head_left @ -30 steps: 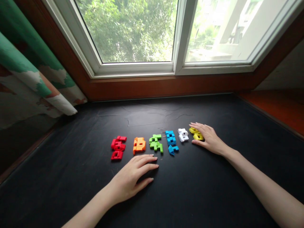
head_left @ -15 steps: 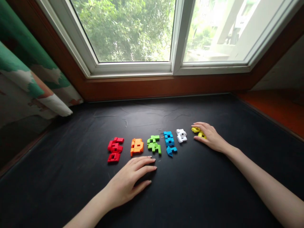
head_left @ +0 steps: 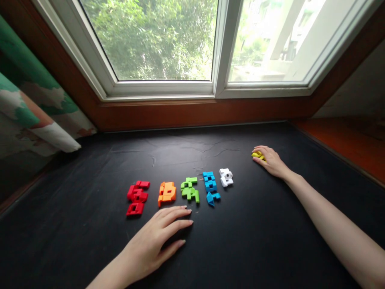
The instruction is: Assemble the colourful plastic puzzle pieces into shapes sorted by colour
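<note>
On black sill (head_left: 246,245) | 5 blocks (head_left: 189,188) lined | left grip (head_left: 153,241) wide | right grip (head_left: 270,161) holding 1 yellow block (head_left: 258,155)

The right hand (head_left: 270,161) cups a yellow block (head_left: 258,155) on the black sill (head_left: 240,241). The left hand (head_left: 153,241) lies open just below the orange block (head_left: 167,193) and the green block (head_left: 189,190).

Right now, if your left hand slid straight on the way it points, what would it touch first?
The left hand would probably meet the green plastic piece first, though depth is hard to judge.
</note>
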`<action>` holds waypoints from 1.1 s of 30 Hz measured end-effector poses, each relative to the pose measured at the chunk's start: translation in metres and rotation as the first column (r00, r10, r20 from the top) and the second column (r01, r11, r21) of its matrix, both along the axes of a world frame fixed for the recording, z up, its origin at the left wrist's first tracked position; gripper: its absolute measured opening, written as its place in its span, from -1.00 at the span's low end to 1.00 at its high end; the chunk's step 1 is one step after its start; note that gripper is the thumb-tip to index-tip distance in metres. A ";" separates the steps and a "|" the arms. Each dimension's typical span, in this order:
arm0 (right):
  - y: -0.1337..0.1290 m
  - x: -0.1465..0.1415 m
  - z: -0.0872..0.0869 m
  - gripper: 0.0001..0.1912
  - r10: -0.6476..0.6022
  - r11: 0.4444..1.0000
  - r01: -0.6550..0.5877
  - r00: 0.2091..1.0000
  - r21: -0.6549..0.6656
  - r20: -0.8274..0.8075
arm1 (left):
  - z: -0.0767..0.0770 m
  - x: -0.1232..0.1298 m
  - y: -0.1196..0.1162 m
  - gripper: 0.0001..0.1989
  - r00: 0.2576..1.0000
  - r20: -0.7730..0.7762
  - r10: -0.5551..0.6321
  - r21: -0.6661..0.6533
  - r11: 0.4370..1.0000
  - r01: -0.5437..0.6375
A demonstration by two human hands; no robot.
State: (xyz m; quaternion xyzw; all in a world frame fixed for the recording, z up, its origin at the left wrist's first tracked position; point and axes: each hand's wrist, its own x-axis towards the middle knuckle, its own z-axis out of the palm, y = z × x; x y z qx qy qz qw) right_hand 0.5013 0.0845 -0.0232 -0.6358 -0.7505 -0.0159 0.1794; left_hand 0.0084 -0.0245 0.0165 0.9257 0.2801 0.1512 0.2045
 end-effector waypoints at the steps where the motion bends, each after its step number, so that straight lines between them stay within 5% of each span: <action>1: 0.005 0.005 -0.001 -0.61 -0.019 1.000 0.019 1.000 0.005 0.001 | 0.000 0.000 0.000 -0.60 1.000 -0.001 0.000 0.003 1.000 0.000; 13: 0.046 0.027 -0.001 -0.60 -0.135 0.990 0.135 0.991 0.036 -0.026 | 0.000 0.001 0.003 -0.61 1.000 -0.005 0.025 0.018 1.000 -0.025; 21: 0.033 -0.013 0.019 -0.56 -0.127 0.980 0.144 0.984 0.137 -0.124 | 0.000 0.001 0.002 -0.61 1.000 0.004 0.018 0.015 1.000 -0.018; 26: -0.013 -0.088 0.029 -0.54 0.172 0.984 -0.161 0.970 0.074 -0.172 | 0.000 0.001 0.001 -0.62 1.000 -0.004 -0.001 0.015 1.000 0.001; 29: -0.041 -0.126 0.029 -0.46 0.391 0.903 -0.422 0.883 -0.075 -0.258 | 0.000 0.000 0.000 -0.63 1.000 -0.013 -0.008 0.014 1.000 0.009; 33: -0.055 -0.146 0.028 -0.48 0.430 0.869 -0.469 0.874 -0.160 -0.225 | 0.000 0.000 0.000 -0.64 1.000 -0.017 -0.014 0.015 1.000 0.014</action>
